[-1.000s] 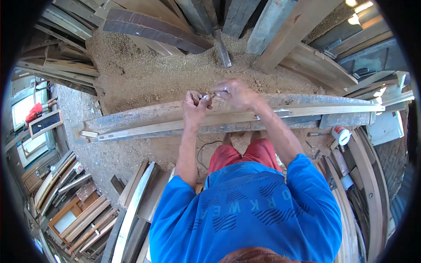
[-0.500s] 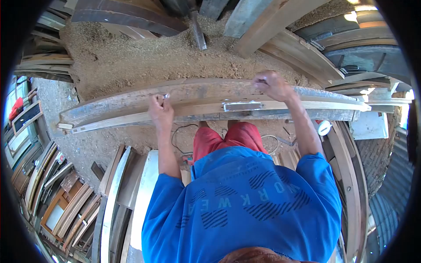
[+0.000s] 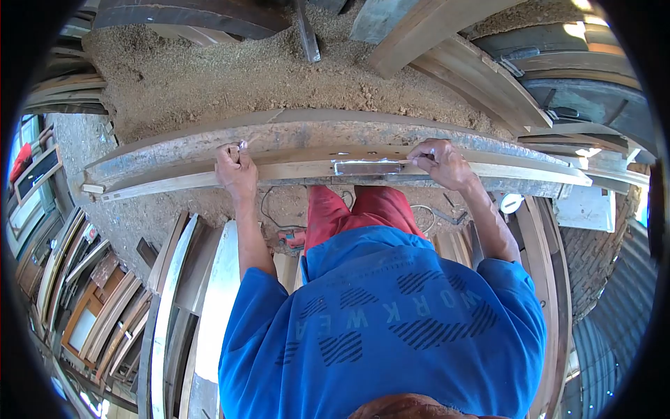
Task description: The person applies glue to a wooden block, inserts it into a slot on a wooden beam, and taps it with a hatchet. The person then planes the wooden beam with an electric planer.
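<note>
A long pale wooden plank (image 3: 296, 172) lies across a rough wooden bench (image 3: 181, 149) in front of me. Near its middle, a brownish rectangular patch (image 3: 368, 168) is edged with glossy white material. My right hand (image 3: 443, 165) is closed in a pinch at the right end of that patch; what its fingertips hold is too small to name. Left of the patch, my left hand (image 3: 238, 169) is curled closed over the plank, thumb and forefinger together. Something small and whitish shows at those fingertips, but I cannot make out what it is.
Sawdust (image 3: 230, 84) covers the ground beyond the bench. Boards lean at the upper right, and more wood is stacked at the left. A red power tool (image 3: 294, 238) with a cord lies below the bench, and a white round lid (image 3: 511, 203) sits at the right.
My right hand has come down and left, from above the plank to the right end of the white-edged patch. My left hand stays curled over the plank. The view has shifted slightly.
</note>
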